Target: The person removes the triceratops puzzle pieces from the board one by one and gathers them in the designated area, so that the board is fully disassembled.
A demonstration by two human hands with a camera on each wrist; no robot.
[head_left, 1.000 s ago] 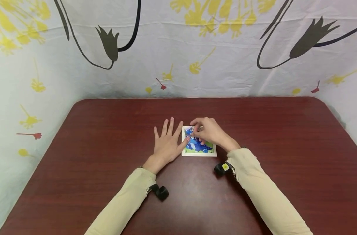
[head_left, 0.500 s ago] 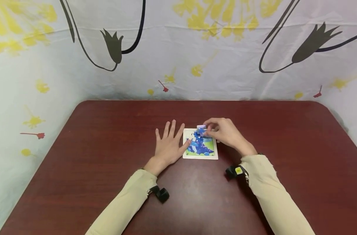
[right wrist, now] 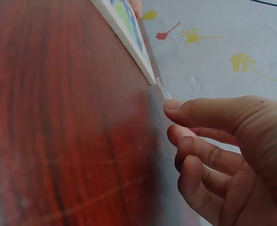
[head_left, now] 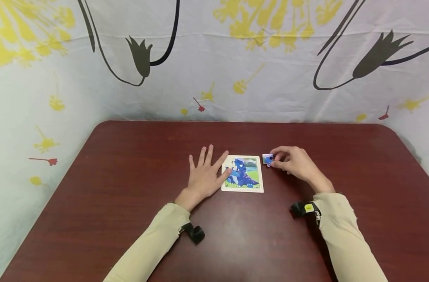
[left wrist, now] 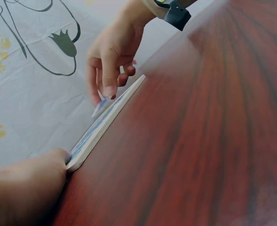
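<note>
A square jigsaw puzzle [head_left: 243,176] with a pale frame and a blue dinosaur picture lies flat on the table. My left hand [head_left: 203,179] is spread with straight fingers at its left side, the thumb resting on the picture and the index finger at the upper left corner. To the right of the frame, my right hand [head_left: 295,162] pinches a small blue and white puzzle piece [head_left: 267,159] between thumb and fingers. That piece shows almost edge-on in the right wrist view, past the thumb tip. The left hand covers part of the puzzle's left side.
The dark red wooden table [head_left: 129,164] stretches out around the puzzle. Behind it hangs a white cloth [head_left: 270,94] printed with yellow and red splashes and grey flowers. Each wrist wears a black strapped camera.
My right hand has lifted a puzzle piece off the upper part of the puzzle and carried it right, beyond the frame. The left hand stays at the frame's left side.
</note>
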